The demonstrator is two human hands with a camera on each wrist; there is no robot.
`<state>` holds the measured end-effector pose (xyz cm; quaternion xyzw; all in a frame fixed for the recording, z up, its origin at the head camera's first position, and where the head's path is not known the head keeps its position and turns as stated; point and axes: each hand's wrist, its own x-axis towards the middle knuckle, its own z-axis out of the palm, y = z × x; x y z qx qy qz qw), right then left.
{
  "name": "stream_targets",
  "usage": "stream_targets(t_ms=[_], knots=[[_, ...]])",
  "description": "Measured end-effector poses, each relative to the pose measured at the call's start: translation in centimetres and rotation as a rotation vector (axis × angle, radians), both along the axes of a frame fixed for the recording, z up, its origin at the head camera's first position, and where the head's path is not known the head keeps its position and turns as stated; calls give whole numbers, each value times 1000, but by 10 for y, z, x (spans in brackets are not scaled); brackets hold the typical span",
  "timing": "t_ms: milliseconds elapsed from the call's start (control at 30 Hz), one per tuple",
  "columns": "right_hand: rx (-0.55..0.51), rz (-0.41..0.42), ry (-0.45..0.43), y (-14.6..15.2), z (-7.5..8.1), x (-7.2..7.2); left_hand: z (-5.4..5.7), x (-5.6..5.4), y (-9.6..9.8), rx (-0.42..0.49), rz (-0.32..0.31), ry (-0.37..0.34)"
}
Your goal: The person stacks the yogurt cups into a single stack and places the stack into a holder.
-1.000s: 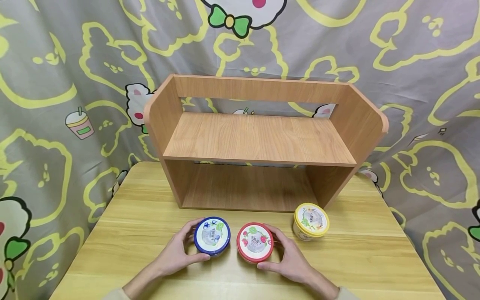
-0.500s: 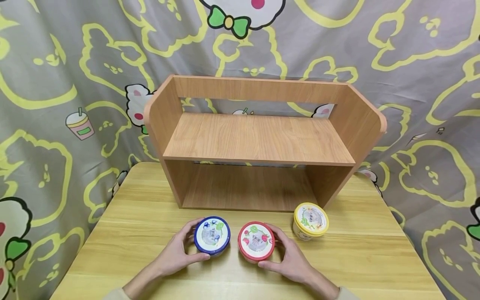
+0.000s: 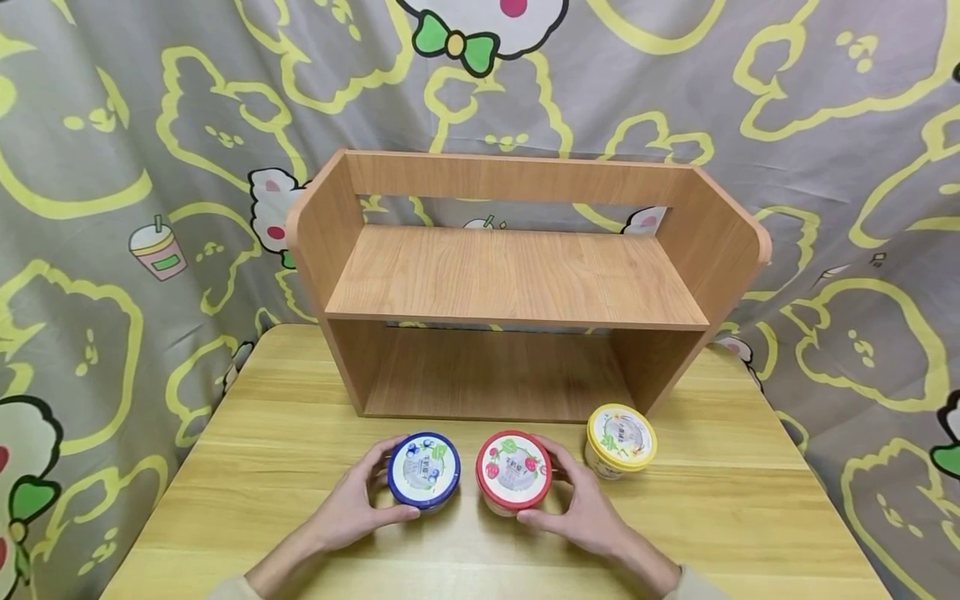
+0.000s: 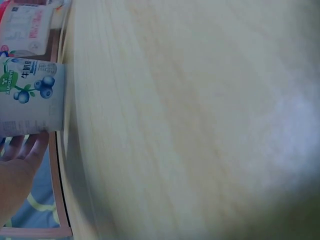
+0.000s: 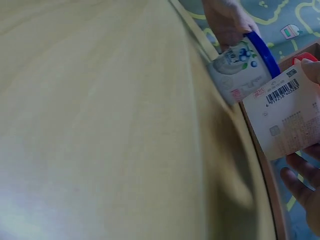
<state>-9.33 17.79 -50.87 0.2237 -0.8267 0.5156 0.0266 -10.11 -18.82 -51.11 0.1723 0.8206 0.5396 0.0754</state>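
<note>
My left hand grips a paper tub with a blue lid, thumb at its near side and fingers round its far left side. Blueberries are printed on the tub's wall in the left wrist view. To the right, my right hand holds a similar tub with a red lid and strawberry print. A small gap separates the two tubs. A barcode shows on the red-lidded tub's side in the right wrist view. A third tub, yellow-lidded, stands beyond my right hand, untouched.
A two-level wooden shelf stands at the back of the wooden table, behind the tubs. The yellow-lidded tub is close to its front right corner. A patterned grey curtain hangs behind and at both sides.
My right hand and the red-lidded tub have shifted slightly right and away from me. The left hand and the blue-lidded tub look the same. The head view has drifted a little.
</note>
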Motion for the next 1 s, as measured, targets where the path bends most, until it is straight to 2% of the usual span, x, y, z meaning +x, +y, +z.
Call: stream_targets(t_ms=[167, 400, 700, 1000], knots=[[-3, -11, 9, 1, 10, -5, 0, 0, 0, 7, -1, -3], [6, -15, 68, 0, 22, -14, -1, 0, 0, 17, -1, -14], [8, -20, 61, -10, 39, -22, -2, -1, -1, 31, 20, -13], [20, -10, 59, -21, 52, -27, -3, -1, -1, 42, 3, -6]])
